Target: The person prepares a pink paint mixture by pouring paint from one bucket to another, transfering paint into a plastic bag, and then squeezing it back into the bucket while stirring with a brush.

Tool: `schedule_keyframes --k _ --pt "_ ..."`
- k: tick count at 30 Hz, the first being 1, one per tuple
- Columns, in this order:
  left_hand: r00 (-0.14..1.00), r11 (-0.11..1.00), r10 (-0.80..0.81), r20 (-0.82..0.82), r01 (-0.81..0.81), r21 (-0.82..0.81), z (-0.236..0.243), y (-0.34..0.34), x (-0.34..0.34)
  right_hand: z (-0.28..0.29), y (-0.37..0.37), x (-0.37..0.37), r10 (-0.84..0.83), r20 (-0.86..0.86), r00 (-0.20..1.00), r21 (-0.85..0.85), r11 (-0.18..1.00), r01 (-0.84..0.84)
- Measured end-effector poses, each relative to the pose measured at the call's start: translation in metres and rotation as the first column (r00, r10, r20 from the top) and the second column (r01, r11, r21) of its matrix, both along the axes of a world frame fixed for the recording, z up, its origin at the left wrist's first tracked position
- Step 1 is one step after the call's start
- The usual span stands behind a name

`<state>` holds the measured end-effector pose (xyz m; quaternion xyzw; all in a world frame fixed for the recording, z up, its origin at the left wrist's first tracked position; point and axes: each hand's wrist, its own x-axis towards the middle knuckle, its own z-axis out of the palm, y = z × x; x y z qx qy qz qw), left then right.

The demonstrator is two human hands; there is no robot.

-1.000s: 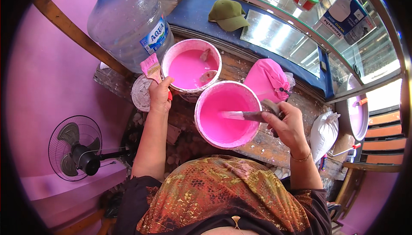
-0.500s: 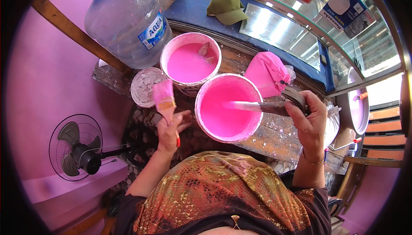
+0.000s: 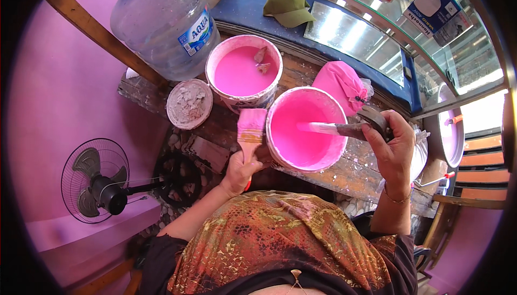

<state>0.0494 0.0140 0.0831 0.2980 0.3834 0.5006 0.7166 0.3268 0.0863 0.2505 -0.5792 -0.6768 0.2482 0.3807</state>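
Note:
My left hand (image 3: 240, 173) is closed around the wooden handle of a wide paintbrush (image 3: 251, 133). Its bristles point up, coated in pink, close beside the left rim of a white-rimmed bucket (image 3: 273, 147). That bucket contains pink paint (image 3: 301, 147). My right hand (image 3: 392, 147) grips the dark curved handle of a long flat tool (image 3: 344, 129) whose pale, paint-smeared end reaches over the bucket; its exact kind is unclear. Behind to the left stands a second bucket (image 3: 211, 68) of pink liquid with lumps in it. A pink tied bag (image 3: 336, 82) sits behind the near bucket.
A round tub of whitish crumbs (image 3: 188, 105) and a large clear water bottle (image 3: 156, 31) stand at left on the wooden table (image 3: 355, 168). A fan (image 3: 102, 187) is lower left. Behind are a green cap (image 3: 285, 7) and a glass cabinet (image 3: 414, 52).
My left hand has moved right with the paintbrush, now upright beside the near bucket. That bucket appears shifted right in view, and the tool in my right hand still reaches over it.

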Motion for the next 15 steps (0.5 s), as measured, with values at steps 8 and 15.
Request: schedule_keyframes --k 8,15 --pt "0.977 0.978 -0.211 -0.043 0.21 -0.009 -0.01 0.0 0.007 0.011 -0.003 0.008 -0.053 0.034 0.998 0.029 0.998 0.052" --pt "0.724 0.824 0.562 -0.4 -0.451 0.342 -0.006 0.012 -0.038 0.015 -0.016 0.027 -0.06 0.027 0.998 0.069 0.996 0.058"
